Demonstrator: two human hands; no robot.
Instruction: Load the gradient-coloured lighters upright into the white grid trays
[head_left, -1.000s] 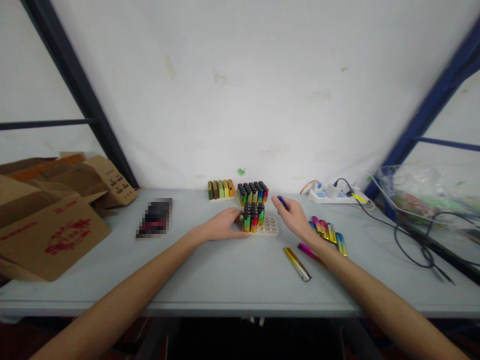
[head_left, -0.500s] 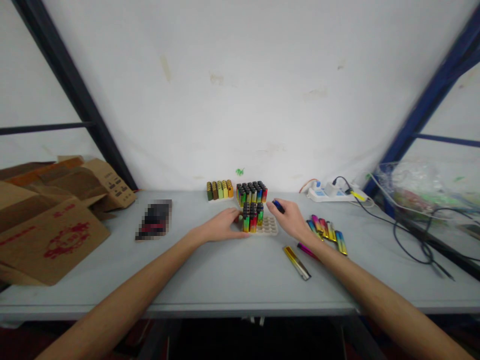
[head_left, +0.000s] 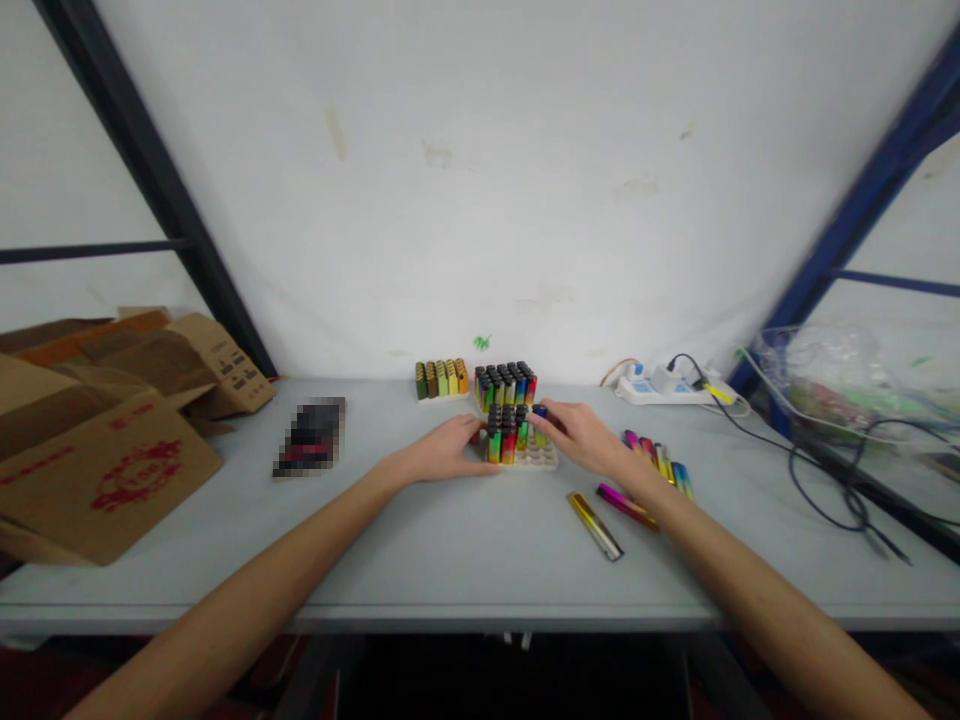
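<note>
A white tray (head_left: 546, 460) with round slots holds several upright, colourful lighters (head_left: 508, 440) with black tops on its left part. My left hand (head_left: 450, 450) rests at the tray's left side, thumb and fingers around its left end. At the tray's right part, my right hand (head_left: 577, 433) pinches a blue lighter (head_left: 539, 425), which is upright over the slots. Whether its bottom sits in a slot is too small to tell. Loose lighters (head_left: 661, 460) lie right of the tray, partly behind my right forearm. A gold one (head_left: 595, 526) and a magenta one (head_left: 628, 505) lie nearer the front.
Behind the tray stand a filled block of black-topped lighters (head_left: 506, 385) and a block of yellow and green ones (head_left: 442, 379). Cardboard boxes (head_left: 105, 470) and a pixelated dark item (head_left: 309, 437) are at left. A power strip (head_left: 667, 390), black cables (head_left: 840, 510) and a plastic bag (head_left: 832, 380) are at right.
My right hand has moved left and slightly down to the tray, and the blue lighter has gone from tilted to upright. My left hand holds its place at the tray.
</note>
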